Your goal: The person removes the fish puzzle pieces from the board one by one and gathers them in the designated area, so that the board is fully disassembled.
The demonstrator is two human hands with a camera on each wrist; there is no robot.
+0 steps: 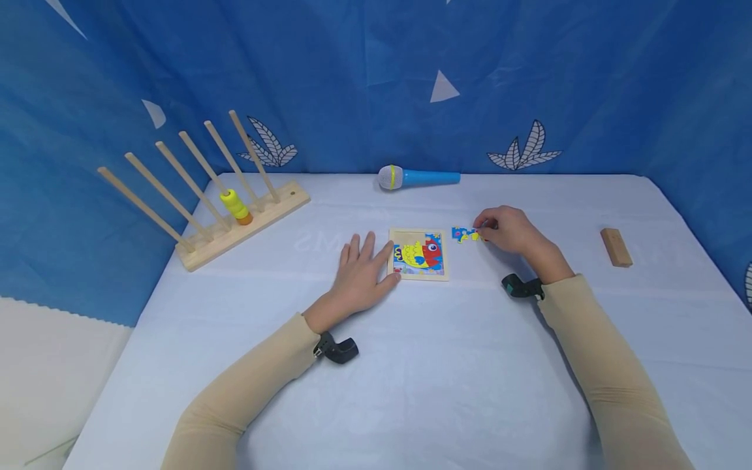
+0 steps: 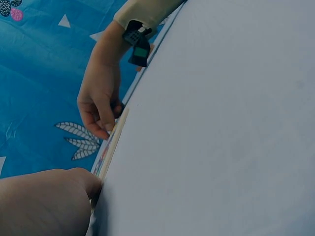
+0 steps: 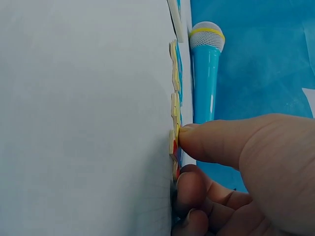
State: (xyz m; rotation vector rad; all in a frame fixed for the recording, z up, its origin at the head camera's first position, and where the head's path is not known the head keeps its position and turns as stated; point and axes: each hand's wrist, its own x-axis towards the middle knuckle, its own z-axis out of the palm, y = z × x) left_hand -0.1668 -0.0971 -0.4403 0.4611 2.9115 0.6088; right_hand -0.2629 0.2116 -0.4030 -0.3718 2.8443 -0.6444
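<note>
A small wooden tray puzzle point(image 1: 420, 277) lies mid-table, with a red and yellow fish picture partly filled in. At its top left, bare wood shows. My left hand point(image 1: 358, 281) rests flat, fingers spread, its thumb and index finger touching the tray's left edge. Right of the tray, loose blue and yellow puzzle pieces point(image 1: 463, 234) lie on the cloth. My right hand point(image 1: 510, 230) is at their right end. In the right wrist view, its thumb and curled index finger pinch a puzzle piece point(image 3: 173, 147) with red on it; the fingers partly hide it.
Behind the tray lies a blue toy microphone point(image 1: 431, 177). A wooden peg rack point(image 1: 205, 253) with yellow beads point(image 1: 236, 205) on one tall peg stands at the back left. Far right is a wooden block point(image 1: 615, 247). A blue curtain point(image 1: 376, 85) hangs behind the table.
</note>
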